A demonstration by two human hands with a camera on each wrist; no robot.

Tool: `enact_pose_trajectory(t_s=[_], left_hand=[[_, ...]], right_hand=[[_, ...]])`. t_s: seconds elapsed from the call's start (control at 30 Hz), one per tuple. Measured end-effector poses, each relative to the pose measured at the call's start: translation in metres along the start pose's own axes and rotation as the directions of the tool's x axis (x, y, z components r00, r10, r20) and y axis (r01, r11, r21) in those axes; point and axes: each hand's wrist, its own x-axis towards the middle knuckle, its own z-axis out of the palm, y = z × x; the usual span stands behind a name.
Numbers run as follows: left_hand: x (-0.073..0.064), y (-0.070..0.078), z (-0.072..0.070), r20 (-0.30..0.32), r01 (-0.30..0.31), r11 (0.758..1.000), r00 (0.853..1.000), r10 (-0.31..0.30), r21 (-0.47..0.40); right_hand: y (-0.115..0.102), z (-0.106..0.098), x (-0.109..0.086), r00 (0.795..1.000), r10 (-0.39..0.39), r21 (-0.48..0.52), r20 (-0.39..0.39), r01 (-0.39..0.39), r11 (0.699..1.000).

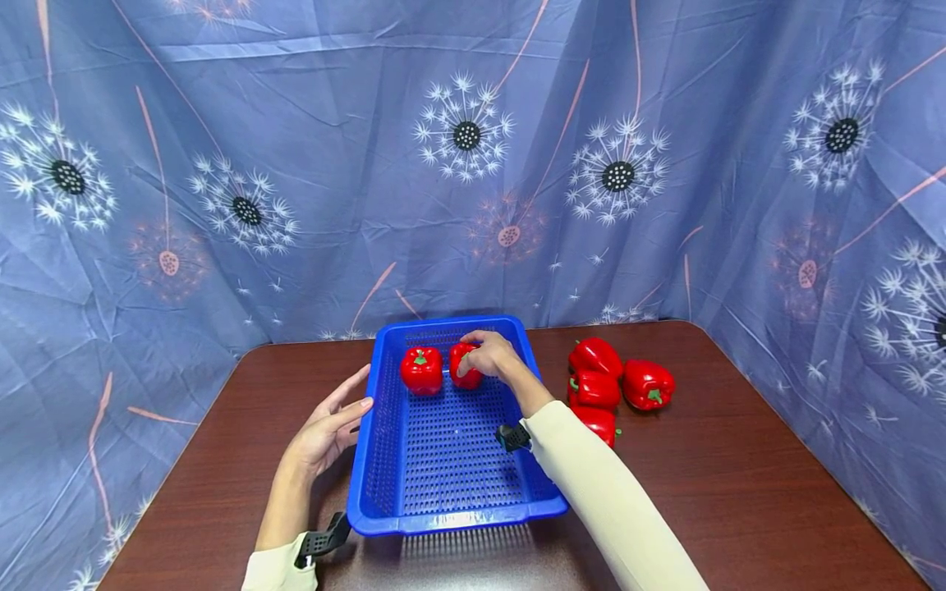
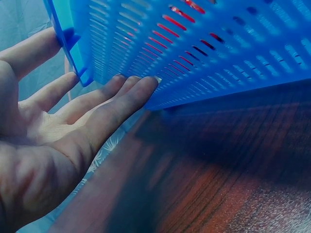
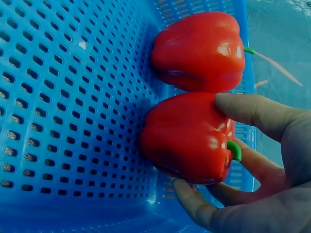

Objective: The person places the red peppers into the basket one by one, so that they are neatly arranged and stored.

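A blue plastic basket (image 1: 461, 522) with slotted walls and floor stands on the table. Inside it, near the far end, a red bell pepper (image 1: 421, 374) sits upright with its green stem up. Beside that one is a second red bell pepper (image 3: 182, 138), which my right hand (image 1: 493, 358) grips between thumb and fingers; the two peppers touch or nearly touch in the right wrist view. My left hand (image 1: 325, 431) is at the basket's left side, fingers extended, its fingertips against or close to the outer wall (image 2: 194, 63) and rim.
Several more red bell peppers (image 1: 594, 388) lie in a cluster on the brown wooden table (image 1: 739, 468), right of the basket. A blue curtain (image 1: 332, 164) printed with dandelions hangs behind the table and along its sides.
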Motion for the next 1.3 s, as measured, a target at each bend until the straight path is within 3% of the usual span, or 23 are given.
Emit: enact_pose_trajectory(t_s=[0.37, 1.3], left_hand=[[0.0008, -0.0023, -0.0011, -0.024, 0.003, 1.0, 1.0, -0.003, -0.003], [0.0008, -0.001, -0.0009, 0.002, -0.004, 1.0, 1.0, 0.004, 0.01]], right_hand=[[-0.0024, -0.0028, -0.0025, 0.999, 0.005, 0.025, 0.05, -0.007, 1.0], [0.0018, -0.0096, -0.0029, 0.998, -0.015, 0.041, 0.055, 0.013, 0.999]])
